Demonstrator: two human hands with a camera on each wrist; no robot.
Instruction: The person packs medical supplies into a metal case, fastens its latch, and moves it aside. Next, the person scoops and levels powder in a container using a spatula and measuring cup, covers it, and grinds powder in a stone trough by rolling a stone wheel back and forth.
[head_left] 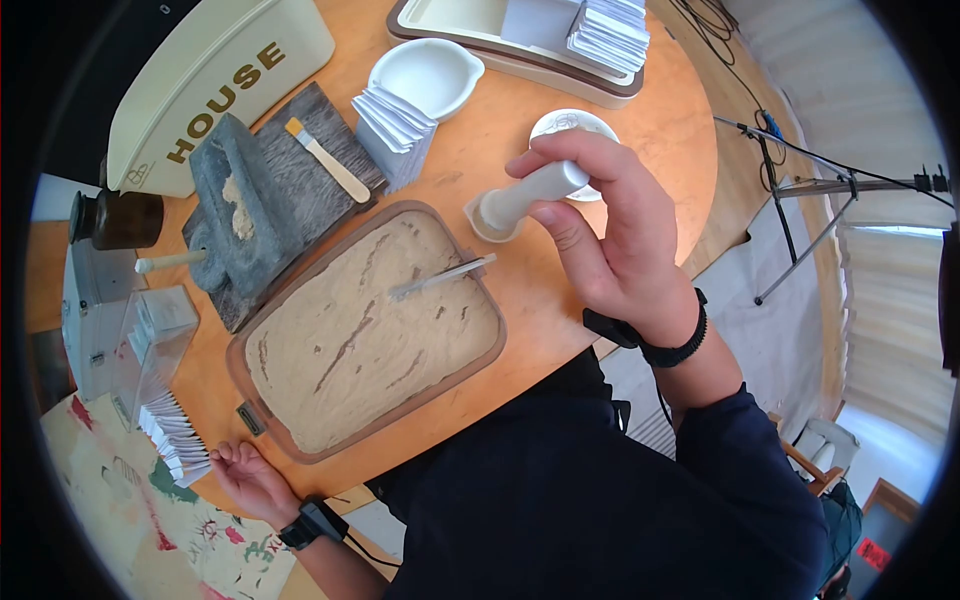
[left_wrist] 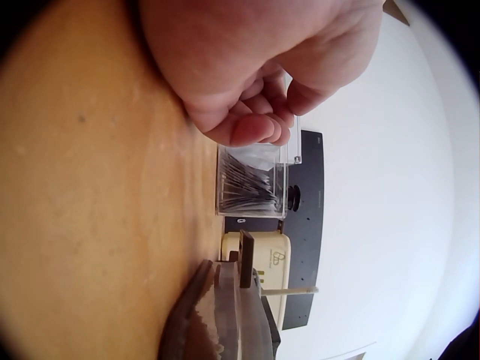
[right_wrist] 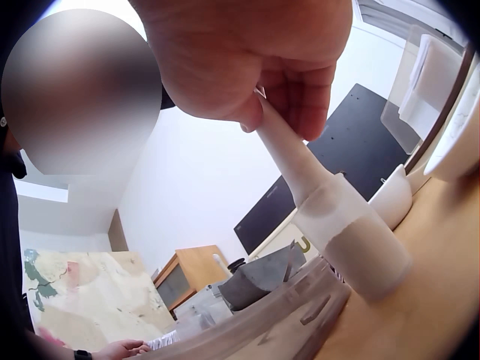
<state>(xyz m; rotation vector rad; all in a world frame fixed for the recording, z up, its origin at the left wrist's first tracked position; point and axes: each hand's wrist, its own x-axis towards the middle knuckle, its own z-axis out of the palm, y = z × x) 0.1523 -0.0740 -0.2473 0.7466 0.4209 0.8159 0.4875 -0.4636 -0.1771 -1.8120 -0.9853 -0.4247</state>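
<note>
My right hand (head_left: 622, 225) grips a white pestle (head_left: 530, 198) between thumb and fingers, right of the tub. In the right wrist view the pestle's lower end stands inside a small clear cup (right_wrist: 365, 259) partly filled with beige powder, on the table. A wide brown-rimmed tub (head_left: 497, 345) of beige powder lies in front of me, with a narrow flat strip (head_left: 440, 276) leaning in it. My left hand (head_left: 254, 482) rests at the table's near left edge, fingers loosely curled and holding nothing. It lies beside a row of white folded papers (head_left: 175, 435).
Behind the tub, a grey stone mortar trough (head_left: 280, 215) and a brush (head_left: 328, 162) lie on a dark board (head_left: 345, 150). A white bowl (head_left: 425, 75), folded papers (head_left: 393, 125), a small dish (head_left: 560, 120) and the cream HOUSE bin (head_left: 235, 40) stand farther back.
</note>
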